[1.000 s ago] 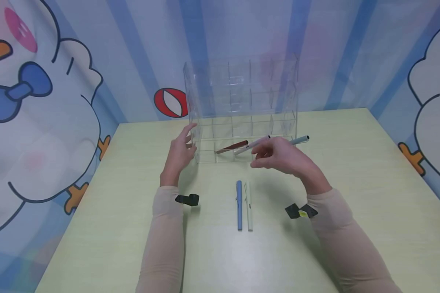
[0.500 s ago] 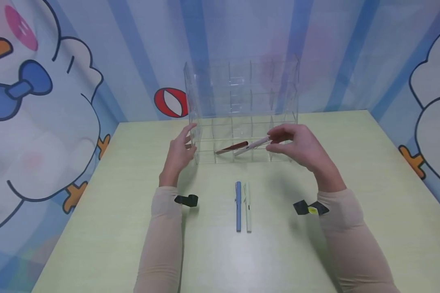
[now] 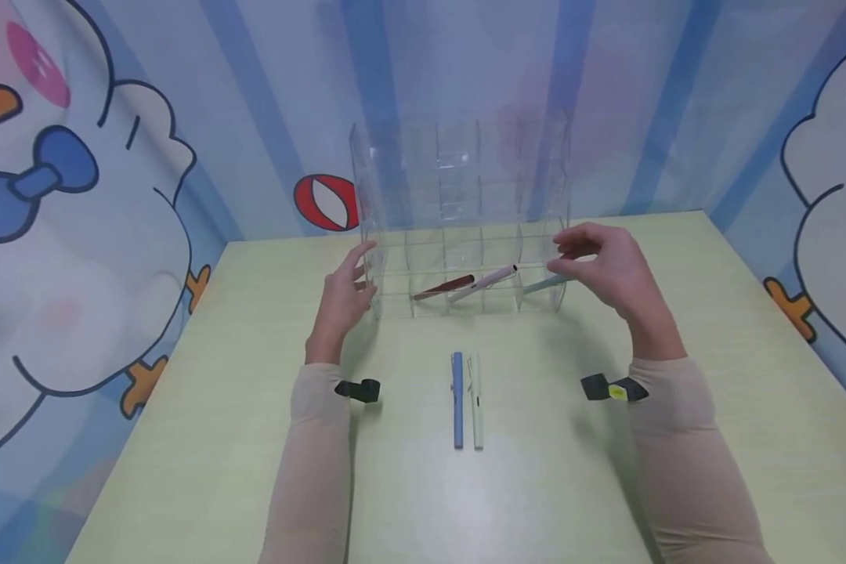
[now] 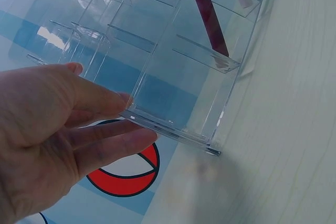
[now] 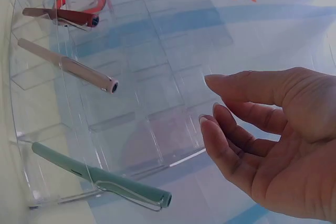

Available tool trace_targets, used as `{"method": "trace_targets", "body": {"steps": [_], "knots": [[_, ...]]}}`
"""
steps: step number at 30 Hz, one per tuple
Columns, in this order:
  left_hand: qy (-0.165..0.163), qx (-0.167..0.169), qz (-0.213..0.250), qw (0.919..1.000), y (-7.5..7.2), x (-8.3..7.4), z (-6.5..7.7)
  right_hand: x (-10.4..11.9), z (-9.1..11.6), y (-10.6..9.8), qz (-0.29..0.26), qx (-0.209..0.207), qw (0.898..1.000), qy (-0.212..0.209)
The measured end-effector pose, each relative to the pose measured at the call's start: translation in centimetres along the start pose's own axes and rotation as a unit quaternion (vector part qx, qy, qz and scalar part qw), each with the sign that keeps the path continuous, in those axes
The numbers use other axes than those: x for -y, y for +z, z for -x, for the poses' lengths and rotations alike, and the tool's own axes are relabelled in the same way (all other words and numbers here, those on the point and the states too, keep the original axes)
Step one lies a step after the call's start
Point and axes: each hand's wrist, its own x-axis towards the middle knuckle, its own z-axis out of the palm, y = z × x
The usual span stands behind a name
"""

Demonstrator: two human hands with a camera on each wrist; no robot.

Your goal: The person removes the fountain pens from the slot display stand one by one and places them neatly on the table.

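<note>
Green pen [image 5: 107, 181] slants in clear rack [image 4: 176, 134], seemingly placed; left hand [image 3: 343, 296] pinches rack; right hand [image 3: 620, 274], fingertips apart, probably needs blue pen [image 3: 458, 401].

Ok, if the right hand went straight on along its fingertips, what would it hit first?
Most likely the clear organizer, near its right end: the right hand points at it. The teal pen seems just off that line in the right wrist view, though depth is unclear.
</note>
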Motion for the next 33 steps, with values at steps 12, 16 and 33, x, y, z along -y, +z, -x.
{"method": "trace_targets", "body": {"steps": [12,16,33], "knots": [[0.002,-0.003,-0.005,1.0000,0.0,-0.2,0.2,-1.8,-0.4,-1.5,0.006,-0.019,0.999,0.026],[0.005,-0.004,-0.004,1.0000,0.1,-0.1,0.1,-2.6,-0.9,-1.5,0.007,-0.005,0.999,0.035],[0.004,-0.003,-0.003,1.0000,0.1,0.0,0.0,-5.0,-2.1,-0.2,-0.014,0.054,0.996,0.070]]}}
